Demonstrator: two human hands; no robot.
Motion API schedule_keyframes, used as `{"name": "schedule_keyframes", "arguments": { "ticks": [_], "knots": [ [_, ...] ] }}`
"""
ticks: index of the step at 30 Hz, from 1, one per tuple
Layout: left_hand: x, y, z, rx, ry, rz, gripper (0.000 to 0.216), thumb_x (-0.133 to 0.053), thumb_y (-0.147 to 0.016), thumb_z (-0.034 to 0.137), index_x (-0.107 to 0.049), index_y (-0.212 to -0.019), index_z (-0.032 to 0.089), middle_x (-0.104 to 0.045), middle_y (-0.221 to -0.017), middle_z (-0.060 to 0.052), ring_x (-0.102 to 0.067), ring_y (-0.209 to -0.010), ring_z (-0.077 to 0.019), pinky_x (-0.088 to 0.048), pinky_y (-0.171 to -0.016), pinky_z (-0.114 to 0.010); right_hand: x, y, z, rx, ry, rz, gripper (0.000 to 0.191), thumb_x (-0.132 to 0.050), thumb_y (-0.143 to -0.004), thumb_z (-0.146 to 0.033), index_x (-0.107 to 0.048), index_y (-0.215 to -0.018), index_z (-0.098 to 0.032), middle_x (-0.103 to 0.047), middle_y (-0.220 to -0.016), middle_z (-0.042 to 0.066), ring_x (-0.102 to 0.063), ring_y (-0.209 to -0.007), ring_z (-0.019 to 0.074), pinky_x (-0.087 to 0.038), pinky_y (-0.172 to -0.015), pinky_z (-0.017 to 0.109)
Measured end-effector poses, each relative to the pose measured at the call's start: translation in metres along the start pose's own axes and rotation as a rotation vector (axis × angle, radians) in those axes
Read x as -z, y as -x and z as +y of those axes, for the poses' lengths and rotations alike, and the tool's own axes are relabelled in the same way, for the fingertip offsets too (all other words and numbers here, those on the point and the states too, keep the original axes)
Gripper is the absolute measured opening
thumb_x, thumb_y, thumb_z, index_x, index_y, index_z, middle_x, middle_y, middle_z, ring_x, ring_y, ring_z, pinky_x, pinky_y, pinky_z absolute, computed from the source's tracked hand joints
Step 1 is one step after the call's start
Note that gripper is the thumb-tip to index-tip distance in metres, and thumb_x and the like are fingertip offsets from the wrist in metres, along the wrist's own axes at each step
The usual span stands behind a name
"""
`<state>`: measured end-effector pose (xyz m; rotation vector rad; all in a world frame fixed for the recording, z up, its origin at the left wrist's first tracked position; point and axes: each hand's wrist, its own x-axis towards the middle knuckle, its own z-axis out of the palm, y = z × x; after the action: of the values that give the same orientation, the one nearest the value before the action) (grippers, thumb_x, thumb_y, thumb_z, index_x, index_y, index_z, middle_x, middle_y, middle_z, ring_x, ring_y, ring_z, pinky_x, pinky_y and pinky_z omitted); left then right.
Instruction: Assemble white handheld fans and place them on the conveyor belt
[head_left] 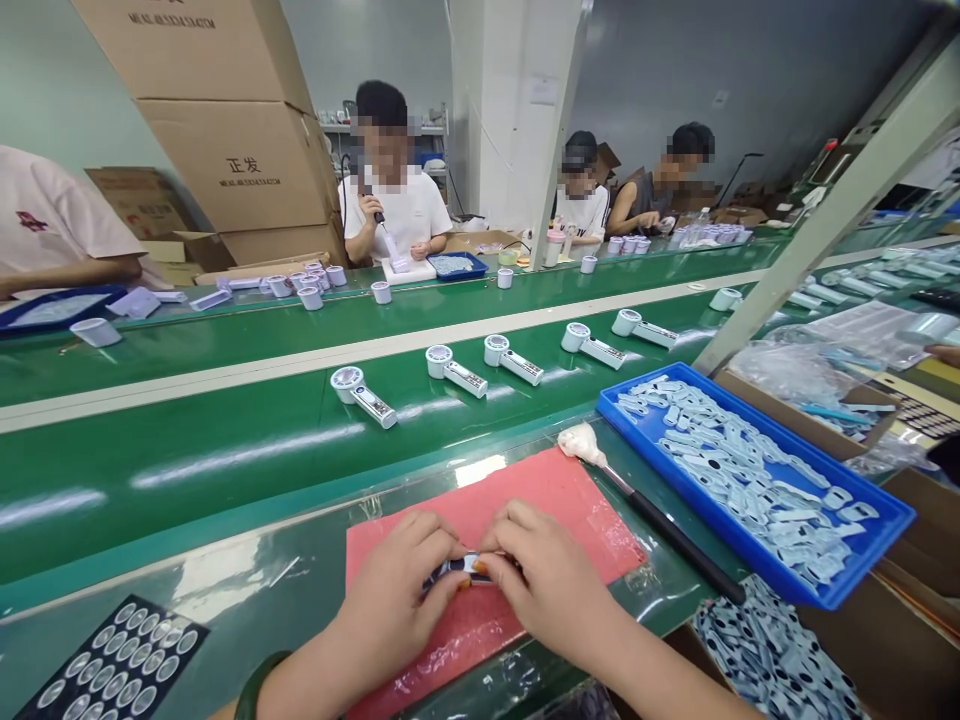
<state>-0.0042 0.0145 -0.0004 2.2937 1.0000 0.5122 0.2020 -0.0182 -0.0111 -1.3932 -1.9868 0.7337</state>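
Note:
My left hand [394, 590] and my right hand [544, 580] meet over a red mat [555, 490] at the near edge of the bench. Both pinch a small dark and white part [459, 568] between thumbs and fingertips, just above the mat. A blue tray [862, 580] full of several pale blue small parts [739, 465] lies to the right of my right hand. A black-handled brush [660, 520] lies between the mat and the tray. A black sheet of round clear stickers [120, 665] sits left of my left hand.
A green conveyor belt [225, 440] carries several white handheld devices [362, 393] in a row. Across the belt sit three people at work; a fourth person's sleeve [52, 220] shows far left. Cardboard boxes [240, 160] are stacked behind. A slanted frame post [825, 220] rises at right.

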Motion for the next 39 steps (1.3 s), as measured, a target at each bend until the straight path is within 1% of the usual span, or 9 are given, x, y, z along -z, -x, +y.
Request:
{"name": "schedule_keyframes", "arguments": {
  "ticks": [3,6,12,17,23,30,33,36,39],
  "knots": [
    [-0.001,-0.001,0.002,0.021,-0.01,-0.017,0.016,-0.046,-0.096,0.022,-0.063,-0.094,0.021,-0.06,-0.096,-0.005,-0.054,-0.091,-0.0197,-0.047,-0.079,-0.037,-0.005,-0.002,0.012,-0.076,-0.242,-0.004,0.013,-0.056,-0.094,-0.013,-0.058,-0.084,-0.022,-0.059,-0.091,0.0,-0.058,-0.085,0.0172,-0.044,-0.075,0.029],
    [-0.002,0.0,0.003,-0.011,-0.042,0.014,0.014,-0.049,-0.094,0.02,-0.063,-0.094,0.02,-0.062,-0.101,-0.006,-0.055,-0.095,-0.0204,-0.048,-0.082,-0.038,-0.008,-0.002,0.018,-0.099,-0.342,-0.041,0.01,-0.055,-0.094,-0.014,-0.059,-0.089,-0.022,-0.062,-0.09,-0.002,-0.059,-0.085,0.017,-0.044,-0.075,0.029],
    [-0.008,0.003,0.002,-0.059,-0.033,0.114,0.015,-0.051,-0.094,0.017,-0.063,-0.101,0.021,-0.063,-0.106,-0.005,-0.054,-0.106,-0.0193,-0.046,-0.096,-0.039,-0.007,0.006,0.016,-0.012,-0.341,-0.028,0.009,-0.056,-0.095,-0.018,-0.063,-0.092,-0.023,-0.064,-0.097,-0.001,-0.059,-0.091,0.0183,-0.043,-0.08,0.031],
    [-0.008,0.0,0.004,0.0,0.0,0.106,0.01,-0.055,-0.092,0.017,-0.064,-0.096,0.019,-0.064,-0.104,-0.005,-0.055,-0.102,-0.0198,-0.047,-0.09,-0.038,-0.015,0.005,0.019,0.005,-0.274,0.095,0.013,-0.051,-0.097,-0.023,-0.062,-0.091,-0.023,-0.065,-0.094,0.002,-0.058,-0.088,0.021,-0.043,-0.08,0.035],
    [-0.005,-0.003,0.007,0.029,-0.032,0.062,0.012,-0.055,-0.092,0.02,-0.066,-0.095,0.018,-0.062,-0.101,-0.007,-0.054,-0.101,-0.0226,-0.045,-0.087,-0.041,-0.016,0.008,0.021,0.043,-0.268,0.153,0.014,-0.053,-0.098,-0.029,-0.064,-0.092,-0.024,-0.067,-0.096,0.002,-0.059,-0.095,0.0225,-0.043,-0.086,0.037],
    [-0.006,-0.004,0.007,0.06,-0.025,0.018,0.011,-0.053,-0.091,0.017,-0.064,-0.093,0.018,-0.062,-0.1,-0.006,-0.056,-0.097,-0.0216,-0.048,-0.084,-0.039,-0.018,0.011,0.026,-0.133,-0.417,-0.001,0.01,-0.055,-0.093,-0.023,-0.065,-0.093,-0.024,-0.068,-0.099,0.001,-0.061,-0.095,0.0212,-0.047,-0.086,0.036],
    [-0.006,0.002,0.007,-0.021,-0.093,0.037,0.012,-0.05,-0.094,0.021,-0.063,-0.094,0.02,-0.063,-0.103,-0.006,-0.057,-0.104,-0.023,-0.049,-0.089,-0.042,-0.014,0.012,0.027,-0.164,-0.461,-0.026,0.024,-0.058,-0.09,-0.02,-0.061,-0.113,-0.025,-0.065,-0.113,0.002,-0.06,-0.105,0.0205,-0.048,-0.094,0.036],
    [-0.007,0.014,0.008,-0.111,-0.197,0.042,0.009,-0.052,-0.093,0.023,-0.061,-0.097,0.022,-0.063,-0.11,-0.006,-0.055,-0.114,-0.0249,-0.048,-0.097,-0.047,-0.001,0.015,0.022,-0.066,-0.372,-0.144,0.046,-0.064,-0.089,-0.02,-0.053,-0.133,-0.029,-0.056,-0.132,0.003,-0.051,-0.122,0.0214,-0.042,-0.106,0.04],
    [-0.011,0.025,0.012,-0.092,-0.267,0.029,0.017,-0.054,-0.093,0.025,-0.058,-0.109,0.026,-0.064,-0.116,-0.005,-0.054,-0.119,-0.0263,-0.047,-0.099,-0.05,0.008,0.017,0.014,0.067,-0.199,-0.247,0.046,-0.066,-0.088,-0.017,-0.057,-0.131,-0.03,-0.058,-0.126,0.002,-0.049,-0.121,0.0233,-0.036,-0.109,0.044]
  ]
}}
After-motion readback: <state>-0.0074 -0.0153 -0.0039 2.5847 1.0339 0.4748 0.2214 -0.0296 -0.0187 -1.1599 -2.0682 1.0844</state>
